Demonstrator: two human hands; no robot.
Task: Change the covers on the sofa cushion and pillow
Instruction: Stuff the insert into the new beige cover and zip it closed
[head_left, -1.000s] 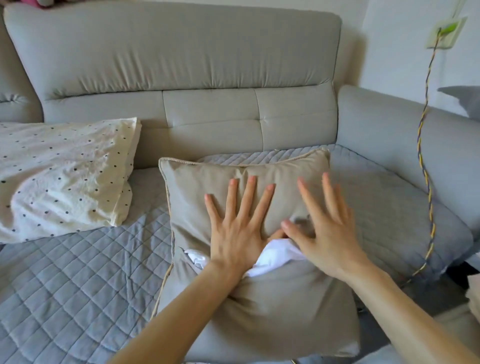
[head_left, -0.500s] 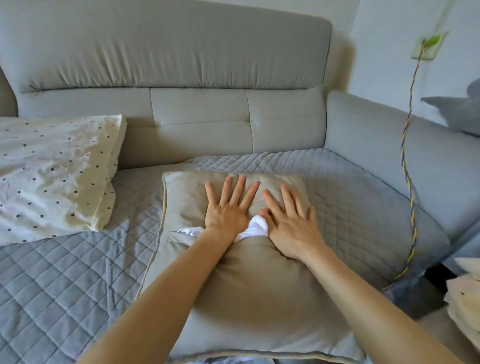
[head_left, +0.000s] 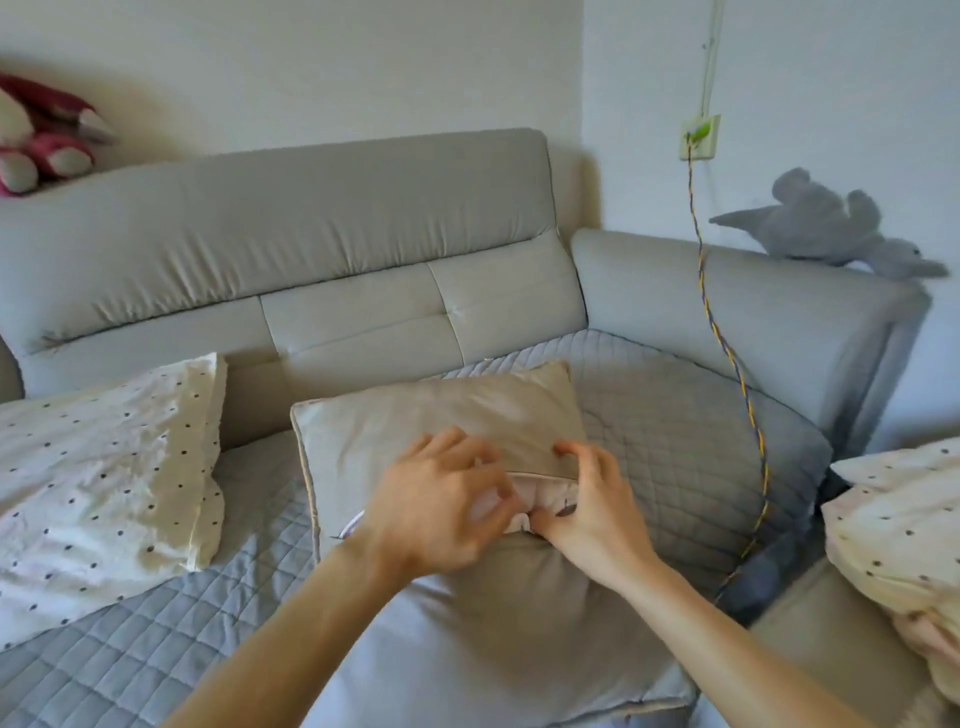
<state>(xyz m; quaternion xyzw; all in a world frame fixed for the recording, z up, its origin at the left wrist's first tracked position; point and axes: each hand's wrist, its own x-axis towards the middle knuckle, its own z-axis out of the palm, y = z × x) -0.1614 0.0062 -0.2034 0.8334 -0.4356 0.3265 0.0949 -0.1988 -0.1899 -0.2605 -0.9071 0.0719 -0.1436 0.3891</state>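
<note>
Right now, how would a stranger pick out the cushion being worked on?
On the grey sofa, find the quilted seat by the corner. The beige cushion lies there under the left hand and right hand. Unlike the dotted pillows either side, it is plain, with white stuffing showing.

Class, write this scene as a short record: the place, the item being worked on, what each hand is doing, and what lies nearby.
place: grey sofa with a quilted seat cover
item: cushion in a beige cover, open, white inner pillow showing
left hand: fingers curled at the opening; grip blurred
right hand: pinches the beige cover's edge at the opening
nearby: dotted pillow to the left, second dotted pillow at the right edge; grey plush toy on the armrest
</note>
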